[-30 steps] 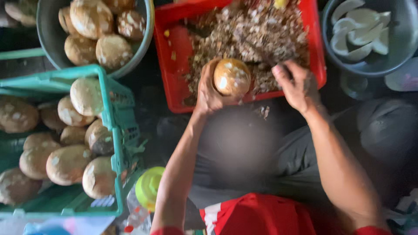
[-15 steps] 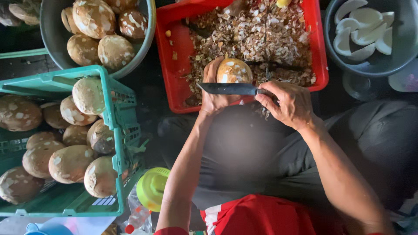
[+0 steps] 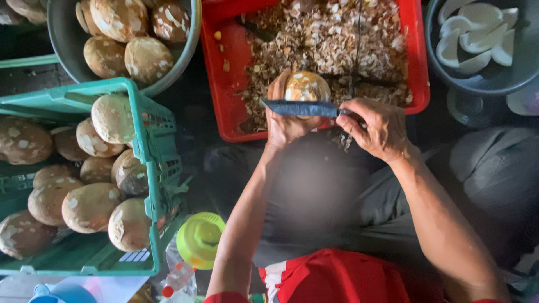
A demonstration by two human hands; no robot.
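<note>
A green slatted plastic crate heaped with rough brown husked coconuts fills the left, its corner close beside the left forearm. Above it a grey metal basin holds more. A red plastic tray of dry shell shavings sits ahead, its near rim just under the hands. Top right, a grey bowl carries smooth white coconut pieces. The left hand cups a round, mottled coconut over the tray's near edge. The right hand is closed around a knife, its flat blade lying across the coconut.
</note>
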